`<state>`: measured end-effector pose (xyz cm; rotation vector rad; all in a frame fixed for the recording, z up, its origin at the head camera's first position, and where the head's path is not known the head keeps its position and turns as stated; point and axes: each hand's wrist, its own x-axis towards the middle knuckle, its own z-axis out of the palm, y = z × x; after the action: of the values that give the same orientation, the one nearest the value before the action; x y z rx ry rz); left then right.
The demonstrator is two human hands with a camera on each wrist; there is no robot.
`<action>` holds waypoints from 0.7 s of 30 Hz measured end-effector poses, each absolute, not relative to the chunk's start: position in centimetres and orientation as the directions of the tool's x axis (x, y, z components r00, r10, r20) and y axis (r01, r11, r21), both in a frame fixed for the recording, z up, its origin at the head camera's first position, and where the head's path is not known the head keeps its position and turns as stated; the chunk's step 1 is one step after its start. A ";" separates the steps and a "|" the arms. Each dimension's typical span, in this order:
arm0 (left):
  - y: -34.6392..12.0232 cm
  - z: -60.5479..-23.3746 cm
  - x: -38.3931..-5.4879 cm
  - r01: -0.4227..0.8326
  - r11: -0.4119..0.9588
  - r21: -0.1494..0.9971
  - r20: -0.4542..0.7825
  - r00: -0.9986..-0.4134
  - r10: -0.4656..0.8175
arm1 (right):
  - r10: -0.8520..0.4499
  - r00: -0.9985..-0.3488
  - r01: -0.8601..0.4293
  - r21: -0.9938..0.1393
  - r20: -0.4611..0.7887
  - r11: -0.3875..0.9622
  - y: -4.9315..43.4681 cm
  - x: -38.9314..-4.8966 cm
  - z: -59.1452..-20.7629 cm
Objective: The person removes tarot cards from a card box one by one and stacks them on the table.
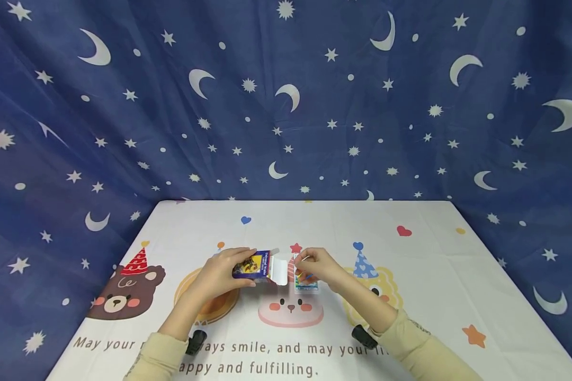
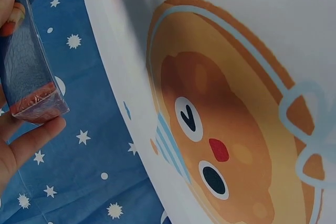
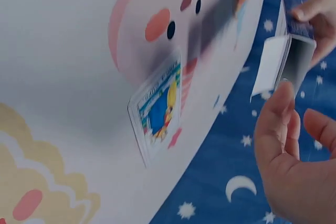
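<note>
My left hand (image 1: 224,272) grips a dark blue card box (image 1: 252,265) lettered "Universal Waite", its thumb and fingers on opposite sides. The box is tilted, its white flap (image 1: 279,271) hanging open toward the right hand. Its grey inside (image 3: 296,64) shows in the right wrist view. Shiny clear wrap covers the box end (image 2: 39,106) in the left wrist view. My right hand (image 1: 319,267) has its fingers loosely bent near the box mouth, with nothing seen between them. Beneath it a stack of illustrated cards (image 3: 160,111) lies on the table, partly hidden by the hand in the head view.
A white tablecloth (image 1: 438,296) printed with cartoon animals, hearts and lettering covers the table. Behind it and at its sides hangs a blue curtain (image 1: 286,143) with moons and stars. Black wrist devices (image 1: 364,337) sit by both sleeves.
</note>
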<state>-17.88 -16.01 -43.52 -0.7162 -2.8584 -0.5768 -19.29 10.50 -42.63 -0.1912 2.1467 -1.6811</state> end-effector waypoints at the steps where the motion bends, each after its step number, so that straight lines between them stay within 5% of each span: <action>1: -15.9 -43.4 -17.9 0.482 0.812 0.329 0.225 -0.875 0.428 | -0.341 -0.912 0.143 -0.957 -0.227 0.253 10.4 -19.2 -42.5; 21: -15.2 -43.4 -17.2 0.510 0.794 0.330 0.248 -0.859 0.449 | -0.356 -0.904 0.133 -0.948 -0.235 0.288 7.4 -19.2 -42.9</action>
<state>-17.16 -15.18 -43.38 -0.7603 -2.8252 -0.5860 -19.21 7.39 -42.87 -0.2002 2.1601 -1.6499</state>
